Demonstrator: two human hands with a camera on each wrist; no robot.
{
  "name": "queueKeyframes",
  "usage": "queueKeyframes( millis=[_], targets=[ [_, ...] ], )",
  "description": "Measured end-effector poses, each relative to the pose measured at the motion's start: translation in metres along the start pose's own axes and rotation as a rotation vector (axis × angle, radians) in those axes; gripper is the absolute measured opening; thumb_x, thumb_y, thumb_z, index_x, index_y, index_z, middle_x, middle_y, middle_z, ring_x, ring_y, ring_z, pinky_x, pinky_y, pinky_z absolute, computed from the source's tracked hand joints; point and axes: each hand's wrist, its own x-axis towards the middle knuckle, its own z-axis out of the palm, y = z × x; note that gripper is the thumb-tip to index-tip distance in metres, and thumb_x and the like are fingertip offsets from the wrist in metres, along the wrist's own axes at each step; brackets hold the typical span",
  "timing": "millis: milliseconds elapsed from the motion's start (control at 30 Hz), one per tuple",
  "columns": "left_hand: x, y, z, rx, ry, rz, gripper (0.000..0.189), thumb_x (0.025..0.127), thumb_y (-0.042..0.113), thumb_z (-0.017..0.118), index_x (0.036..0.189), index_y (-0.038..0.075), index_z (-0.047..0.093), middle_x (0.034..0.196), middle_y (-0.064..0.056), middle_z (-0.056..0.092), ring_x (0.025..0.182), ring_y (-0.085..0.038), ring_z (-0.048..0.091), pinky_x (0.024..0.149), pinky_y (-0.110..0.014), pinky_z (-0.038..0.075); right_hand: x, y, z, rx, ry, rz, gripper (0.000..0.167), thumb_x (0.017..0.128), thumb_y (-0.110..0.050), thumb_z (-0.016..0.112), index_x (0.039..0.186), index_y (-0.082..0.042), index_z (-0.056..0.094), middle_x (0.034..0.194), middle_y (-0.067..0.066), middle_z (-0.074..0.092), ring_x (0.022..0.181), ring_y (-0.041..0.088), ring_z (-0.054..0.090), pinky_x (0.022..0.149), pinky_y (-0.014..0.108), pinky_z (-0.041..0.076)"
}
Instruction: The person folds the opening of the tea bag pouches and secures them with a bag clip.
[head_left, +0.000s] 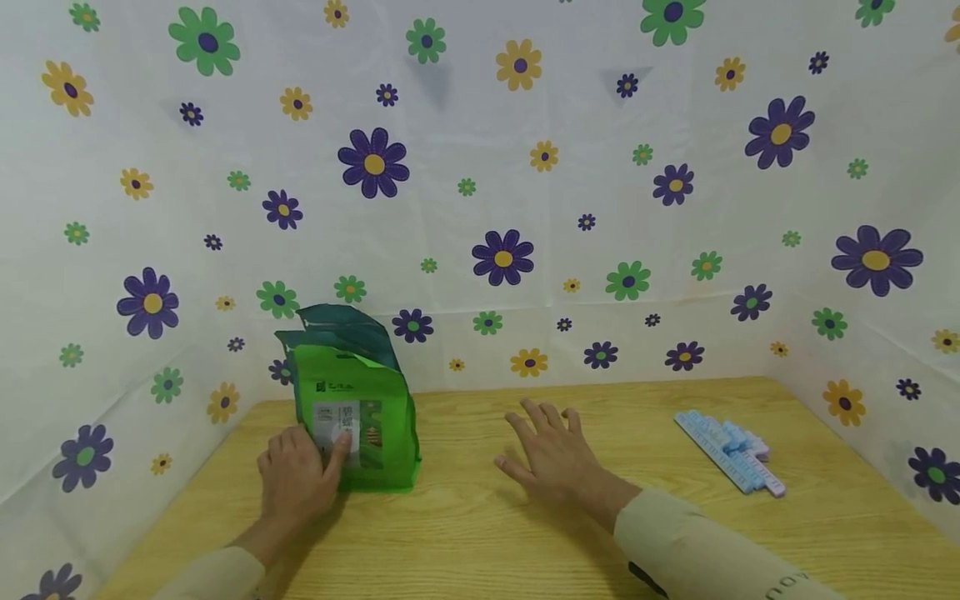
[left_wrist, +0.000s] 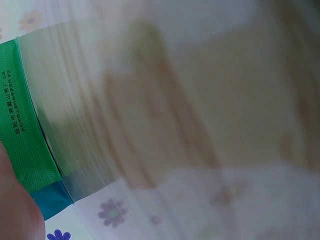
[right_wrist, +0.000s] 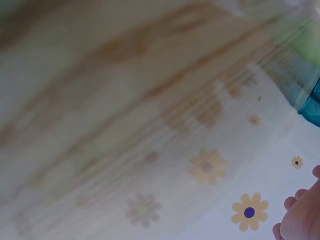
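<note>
The left hand (head_left: 296, 475) grips the left edge of an upright, bright green flat-faced bag (head_left: 390, 442) with a printed label, thumb across its front, fingers bent. The right hand (head_left: 555, 454) is spread, holding nothing, over the yellow wood-grain worktop (head_left: 465, 533). Dark teal packaging (head_left: 352, 329) rises right behind the bag. Slim pale blue and pink pieces (head_left: 727, 454) lie piled at right. A white flower-printed sheet (head_left: 465, 125) surrounds the worktop.

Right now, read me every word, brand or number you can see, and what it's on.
"碧螺": green bag, the rest partly behind the left hand.
Bag's logo and small print: too small or blurred.
Right sleeve lettering: upside-down, unclear.
Blue and pink strips: marks too small.
</note>
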Motion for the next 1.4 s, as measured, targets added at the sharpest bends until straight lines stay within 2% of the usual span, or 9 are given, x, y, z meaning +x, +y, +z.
queueKeyframes(
  millis=[167, 300, 433, 533, 767, 933, 1200, 1400],
  targets=[
    [-0.001, 0.002, -0.001, -0.021, -0.039, -0.002, 0.066, 0.102, 0.053, 0.044, 0.110, -0.013, 0.045, 0.095, -0.027, 0.048, 0.091, -0.041, 0.045, 0.082, -0.052, 0.030, 0.001, -0.002, 0.000, -0.005, -0.006, 0.008, 0.069, 0.099, -0.062, 0.043, 0.150, -0.016, 0.043, 0.157, 0.014, 0.036, 0.140, 0.036, 0.037, 0.107, 0.065, 0.027],
    [-0.002, 0.005, -0.002, -0.059, -0.098, 0.003, 0.068, 0.103, 0.051, 0.043, 0.115, -0.015, 0.043, 0.103, -0.033, 0.051, 0.104, -0.048, 0.047, 0.091, -0.058, 0.030, 0.002, -0.005, 0.002, 0.002, -0.010, 0.014, 0.068, 0.099, -0.061, 0.043, 0.150, -0.016, 0.043, 0.156, 0.014, 0.037, 0.140, 0.036, 0.037, 0.107, 0.065, 0.027],
    [-0.002, 0.007, -0.001, -0.065, -0.123, 0.002, 0.069, 0.103, 0.052, 0.043, 0.118, -0.015, 0.042, 0.110, -0.037, 0.051, 0.115, -0.053, 0.042, 0.095, -0.060, 0.026, 0.003, -0.009, 0.002, -0.001, -0.018, 0.017, 0.070, 0.099, -0.064, 0.040, 0.150, -0.017, 0.043, 0.156, 0.014, 0.037, 0.140, 0.036, 0.038, 0.106, 0.064, 0.028],
    [-0.003, 0.008, 0.000, -0.061, -0.119, -0.001, 0.070, 0.103, 0.053, 0.043, 0.117, -0.015, 0.042, 0.111, -0.037, 0.051, 0.116, -0.052, 0.041, 0.095, -0.060, 0.025, 0.004, -0.012, 0.002, 0.010, -0.034, 0.021, 0.072, 0.099, -0.066, 0.038, 0.151, -0.017, 0.042, 0.157, 0.013, 0.037, 0.140, 0.035, 0.038, 0.107, 0.064, 0.028],
    [-0.002, 0.009, 0.004, -0.072, -0.081, 0.017, 0.067, 0.102, 0.053, 0.044, 0.115, -0.013, 0.044, 0.102, -0.032, 0.052, 0.107, -0.048, 0.044, 0.093, -0.058, 0.026, 0.008, -0.017, 0.004, 0.055, -0.031, 0.048, 0.069, 0.099, -0.064, 0.042, 0.150, -0.018, 0.044, 0.155, 0.013, 0.039, 0.139, 0.035, 0.038, 0.106, 0.064, 0.026],
    [-0.003, 0.013, 0.005, -0.069, -0.087, 0.017, 0.067, 0.102, 0.054, 0.045, 0.115, -0.013, 0.043, 0.102, -0.031, 0.050, 0.103, -0.046, 0.045, 0.093, -0.058, 0.026, 0.011, -0.022, 0.004, 0.066, -0.052, 0.052, 0.072, 0.098, -0.068, 0.037, 0.150, -0.018, 0.043, 0.154, 0.013, 0.039, 0.140, 0.036, 0.037, 0.107, 0.064, 0.026],
    [-0.003, 0.015, 0.008, -0.069, -0.112, 0.040, 0.068, 0.102, 0.053, 0.047, 0.117, -0.013, 0.043, 0.107, -0.032, 0.051, 0.112, -0.049, 0.042, 0.096, -0.059, 0.024, 0.014, -0.030, 0.005, 0.075, -0.055, 0.035, 0.076, 0.097, -0.072, 0.030, 0.150, -0.019, 0.043, 0.154, 0.012, 0.039, 0.141, 0.034, 0.037, 0.107, 0.065, 0.026],
    [-0.001, 0.016, 0.009, -0.070, -0.135, 0.051, 0.071, 0.101, 0.054, 0.047, 0.120, -0.014, 0.042, 0.114, -0.036, 0.051, 0.119, -0.052, 0.040, 0.099, -0.061, 0.023, 0.016, -0.035, 0.006, 0.071, -0.057, 0.017, 0.074, 0.097, -0.070, 0.034, 0.151, -0.020, 0.042, 0.154, 0.012, 0.039, 0.141, 0.034, 0.036, 0.107, 0.065, 0.027]
  ],
)
